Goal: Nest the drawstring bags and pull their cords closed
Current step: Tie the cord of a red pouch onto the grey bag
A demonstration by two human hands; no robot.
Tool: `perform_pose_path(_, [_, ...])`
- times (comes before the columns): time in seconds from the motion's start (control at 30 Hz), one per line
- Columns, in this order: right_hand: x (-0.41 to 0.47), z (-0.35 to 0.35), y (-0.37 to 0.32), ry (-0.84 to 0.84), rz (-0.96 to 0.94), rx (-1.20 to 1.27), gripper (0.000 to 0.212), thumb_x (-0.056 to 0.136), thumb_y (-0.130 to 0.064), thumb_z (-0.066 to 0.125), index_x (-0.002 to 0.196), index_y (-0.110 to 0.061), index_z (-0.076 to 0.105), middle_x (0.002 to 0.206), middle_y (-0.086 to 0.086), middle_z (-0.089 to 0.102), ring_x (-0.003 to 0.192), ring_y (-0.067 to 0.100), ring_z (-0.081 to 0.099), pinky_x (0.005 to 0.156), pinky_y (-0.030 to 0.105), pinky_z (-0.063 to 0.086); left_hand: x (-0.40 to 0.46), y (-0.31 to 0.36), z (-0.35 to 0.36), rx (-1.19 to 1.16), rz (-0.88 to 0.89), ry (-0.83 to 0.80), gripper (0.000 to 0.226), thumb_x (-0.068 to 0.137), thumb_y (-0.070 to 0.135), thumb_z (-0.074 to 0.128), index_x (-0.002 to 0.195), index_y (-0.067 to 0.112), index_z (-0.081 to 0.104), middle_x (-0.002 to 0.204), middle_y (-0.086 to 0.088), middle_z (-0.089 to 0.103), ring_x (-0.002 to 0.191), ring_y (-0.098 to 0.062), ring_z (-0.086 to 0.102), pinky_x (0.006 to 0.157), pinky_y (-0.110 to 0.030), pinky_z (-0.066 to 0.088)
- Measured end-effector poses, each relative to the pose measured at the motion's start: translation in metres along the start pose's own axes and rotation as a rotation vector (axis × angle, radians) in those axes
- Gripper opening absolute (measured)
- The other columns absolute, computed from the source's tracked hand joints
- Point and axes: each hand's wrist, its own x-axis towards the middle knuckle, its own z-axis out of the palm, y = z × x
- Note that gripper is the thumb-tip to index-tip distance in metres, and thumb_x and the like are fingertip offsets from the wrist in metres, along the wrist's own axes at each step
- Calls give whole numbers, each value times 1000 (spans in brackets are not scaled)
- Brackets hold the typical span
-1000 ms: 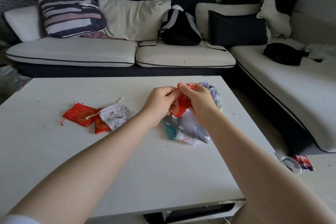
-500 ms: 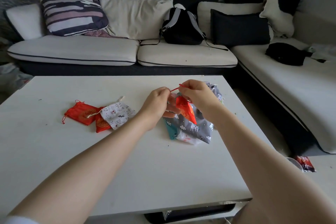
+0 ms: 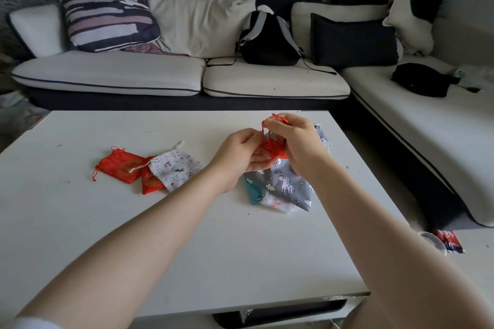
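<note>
head view: left hand [image 3: 236, 156] holds small red bag [image 3: 272, 147]; right hand [image 3: 296, 141] pinches its cord [image 3: 267, 128].

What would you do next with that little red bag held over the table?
Probably keep drawing the red cord away with the right hand while the left hand holds the small red bag: the fabric is bunched, but how far its mouth is closed is hidden.

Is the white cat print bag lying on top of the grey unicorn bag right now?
No, the white cat print bag lies apart to the left, overlapping red bags, while the grey unicorn bag sits under the hands.
</note>
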Motion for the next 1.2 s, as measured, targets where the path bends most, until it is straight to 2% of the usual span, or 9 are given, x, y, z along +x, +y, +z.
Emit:
perform_pose_path(0.13, [0,4,3,36,-22,6,28,81,2,56,57,-13,50,46,-3,49,43,14,46,48,23,35,2,2,1,-69,-13,48,22,95,19,51,77,7,54,68,-12,58,74,-31,67,67,-29,59])
perform_pose_path(0.3, [-1,7,0,119,-47,51,15,85,-1,53,72,-9,51,48,-2,44,42,14,46,47,23,38,0,6,1,-133,-49,18,14,92,9,52,87,2,63,77,-13,68,73,-27,69,69,-28,59])
perform_pose_path(0.37, [-4,9,-1,135,-32,119,17,91,-5,50,74,-8,48,49,0,41,37,11,47,41,19,37,-1,10,3,-162,-63,0,17,92,7,48,83,1,61,71,-12,68,69,-26,69,70,-31,60])
perform_pose_path(0.53, [0,7,6,157,-63,38,25,91,-17,54,68,-12,47,48,-4,40,43,11,47,48,25,37,-3,16,9,-231,-109,28,30,89,3,32,72,-2,56,68,-13,65,69,-27,66,78,-37,57])
perform_pose_path(0.6, [0,8,5,147,-62,40,27,92,-19,55,66,-13,47,46,-6,42,41,8,48,46,23,38,-3,15,12,-156,-81,73,38,93,11,31,69,1,58,61,-8,67,71,-27,67,76,-35,58])
perform_pose_path(0.7, [-1,11,3,139,-60,80,32,93,-20,52,63,-14,42,51,-3,41,43,9,44,49,25,38,-2,13,15,-32,-24,147,43,99,31,35,82,2,63,72,-10,68,73,-27,69,76,-36,59])
perform_pose_path(0.93, [0,9,1,104,-61,131,28,95,-16,48,67,-14,40,58,1,38,47,13,40,47,26,33,-5,12,11,92,136,214,30,94,26,51,71,9,62,82,-17,68,67,-21,70,55,-18,53])
perform_pose_path(1.03, [-1,6,2,90,-55,191,31,96,-14,47,66,-13,38,58,1,35,50,16,42,47,29,29,-6,16,11,144,134,213,26,93,25,54,82,6,69,79,-13,71,60,-13,70,47,-13,47])
perform_pose_path(1.2, [-4,4,3,21,-46,252,28,95,-13,49,68,-9,44,54,3,44,52,20,44,50,31,34,-6,18,13,48,101,253,19,89,20,60,73,13,67,68,-3,69,54,-13,66,49,-17,51])
